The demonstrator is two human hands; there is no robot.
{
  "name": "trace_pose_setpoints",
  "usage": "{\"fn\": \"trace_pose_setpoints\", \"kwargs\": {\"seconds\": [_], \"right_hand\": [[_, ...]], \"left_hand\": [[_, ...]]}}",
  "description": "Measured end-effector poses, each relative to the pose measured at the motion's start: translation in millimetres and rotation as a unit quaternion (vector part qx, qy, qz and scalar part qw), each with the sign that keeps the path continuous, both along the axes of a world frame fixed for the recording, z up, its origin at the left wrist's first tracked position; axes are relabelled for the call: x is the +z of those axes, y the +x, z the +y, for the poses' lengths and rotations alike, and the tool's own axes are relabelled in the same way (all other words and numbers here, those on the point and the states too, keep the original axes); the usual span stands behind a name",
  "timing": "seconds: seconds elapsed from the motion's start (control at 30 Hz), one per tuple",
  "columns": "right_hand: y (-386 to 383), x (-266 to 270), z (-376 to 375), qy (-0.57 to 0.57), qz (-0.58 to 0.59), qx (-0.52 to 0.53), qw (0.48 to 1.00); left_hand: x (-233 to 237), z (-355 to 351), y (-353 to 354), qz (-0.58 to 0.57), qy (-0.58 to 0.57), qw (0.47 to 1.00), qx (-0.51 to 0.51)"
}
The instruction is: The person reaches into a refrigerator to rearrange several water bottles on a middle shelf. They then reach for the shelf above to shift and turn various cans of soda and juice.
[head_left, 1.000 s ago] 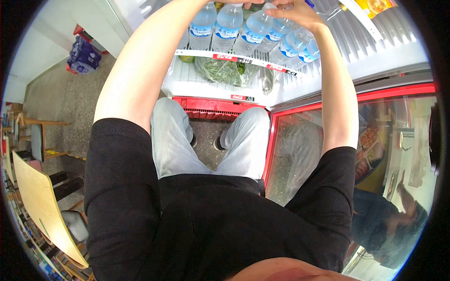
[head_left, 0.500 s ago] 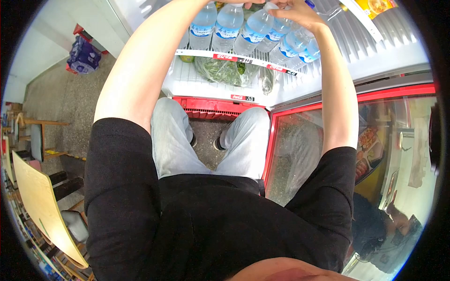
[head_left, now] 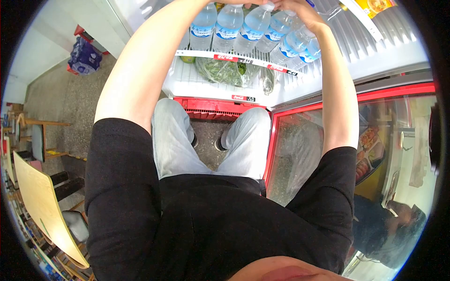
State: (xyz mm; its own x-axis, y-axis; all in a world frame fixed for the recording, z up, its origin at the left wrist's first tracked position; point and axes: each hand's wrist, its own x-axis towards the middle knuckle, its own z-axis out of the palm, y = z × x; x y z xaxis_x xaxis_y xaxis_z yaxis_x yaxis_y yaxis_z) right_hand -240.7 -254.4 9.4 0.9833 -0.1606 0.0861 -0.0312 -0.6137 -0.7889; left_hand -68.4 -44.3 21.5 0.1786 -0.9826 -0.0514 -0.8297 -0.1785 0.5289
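Observation:
Clear water bottles [head_left: 253, 29] with blue-and-white labels and white caps stand in a row on the upper fridge shelf [head_left: 255, 61]. At the top edge of the view, my right hand [head_left: 300, 10] is at the bottle tops, its fingers pointing left by the caps. Below it is another water bottle [head_left: 277, 31]; whether the fingers grip a cap does not show. My left hand [head_left: 234, 1] is above the bottles further left, mostly cut off by the frame, its grip hidden.
Bagged leafy greens [head_left: 220, 71] lie on the lower shelf. The red-framed glass door [head_left: 300, 140] stands open at my right. A yellow packet [head_left: 375, 6] is at upper right. At left are a wooden table [head_left: 40, 196] and a purple bag [head_left: 84, 55].
The water bottle by my right fingertips has shifted slightly left and stands straighter. The bottle beside it shows more fully. My right hand has moved slightly.

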Motion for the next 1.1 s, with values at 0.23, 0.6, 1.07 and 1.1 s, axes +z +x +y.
{"fn": "trace_pose_setpoints", "kwargs": {"seconds": [0.23, 0.6, 1.07, 1.1], "right_hand": [[-4, -5, -6, -0.107, -0.011, -0.101, 0.989], [6, 1, 7, -0.292, 0.062, -0.154, 0.942], [7, -1, 3, -0.316, 0.072, -0.134, 0.936], [6, 2, 8, -0.309, 0.079, -0.146, 0.936]], "left_hand": [[3, 0, 1, -0.027, 0.013, 1.000, -0.001], [-8, -7, 7, -0.064, -0.022, 0.995, -0.068], [-10, -5, 6, 0.028, -0.040, 0.995, -0.083], [-10, -5, 6, 0.029, -0.044, 0.995, -0.079]]}}
